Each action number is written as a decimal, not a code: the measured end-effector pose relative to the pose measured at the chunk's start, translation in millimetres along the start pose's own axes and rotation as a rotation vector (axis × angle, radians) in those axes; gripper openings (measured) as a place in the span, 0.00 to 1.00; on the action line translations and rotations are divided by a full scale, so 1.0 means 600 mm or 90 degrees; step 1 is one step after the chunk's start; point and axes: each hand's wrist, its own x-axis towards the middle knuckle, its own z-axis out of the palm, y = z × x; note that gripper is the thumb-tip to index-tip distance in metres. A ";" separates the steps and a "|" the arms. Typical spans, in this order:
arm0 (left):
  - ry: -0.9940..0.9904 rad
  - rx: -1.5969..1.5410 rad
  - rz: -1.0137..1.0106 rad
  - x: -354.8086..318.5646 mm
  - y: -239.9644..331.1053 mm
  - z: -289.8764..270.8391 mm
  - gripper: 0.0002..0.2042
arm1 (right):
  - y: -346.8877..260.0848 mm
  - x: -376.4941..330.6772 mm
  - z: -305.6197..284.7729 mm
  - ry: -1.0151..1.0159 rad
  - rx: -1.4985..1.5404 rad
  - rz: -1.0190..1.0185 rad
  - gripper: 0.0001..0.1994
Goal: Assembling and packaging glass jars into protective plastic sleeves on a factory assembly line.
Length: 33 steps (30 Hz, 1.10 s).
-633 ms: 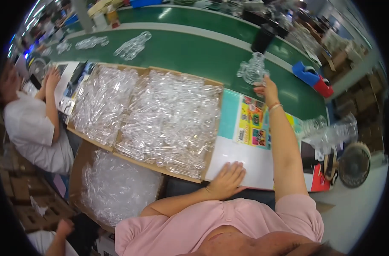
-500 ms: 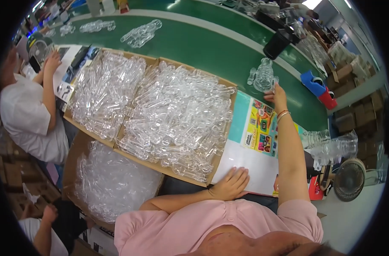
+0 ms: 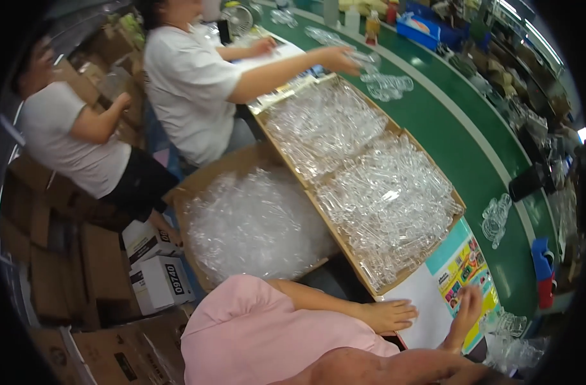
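Note:
My left hand (image 3: 389, 316) rests flat on the white part of a printed sheet (image 3: 424, 308), fingers stretched out, beside a shallow cardboard box. Above the sheet's colourful end, my right hand (image 3: 467, 314) is raised, slightly blurred; its fingers look loosely apart and nothing shows in them. Clear plastic pieces (image 3: 395, 205) fill the shallow box (image 3: 368, 277). Beyond my right hand, a small group of clear plastic parts (image 3: 496, 218) lies on the green surface (image 3: 460, 154), apart from the hand.
A deep carton (image 3: 193, 247) of clear plastic pieces stands left of the shallow box. A co-worker's hand (image 3: 341, 61) reaches over clear parts on the green surface. Another person stands at far left. A blue-and-red tape dispenser (image 3: 543, 269) and clear plastic cups (image 3: 511, 324) are at right.
My right hand has left the clear parts on the green surface and drawn back over the sheet. My left hand stays flat. The view has turned left; a co-worker's arm now reaches out.

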 end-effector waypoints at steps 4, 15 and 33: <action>0.079 -0.129 0.078 -0.034 0.014 -0.069 0.10 | -0.094 -0.137 -0.002 -0.450 -0.611 0.138 0.06; -0.077 0.182 -0.371 -0.260 0.097 -0.228 0.29 | 0.179 -0.283 0.171 -0.308 -0.265 -0.142 0.18; -0.169 0.224 -0.612 -0.395 0.132 -0.180 0.38 | 0.278 -0.245 0.291 -0.362 -0.301 0.151 0.25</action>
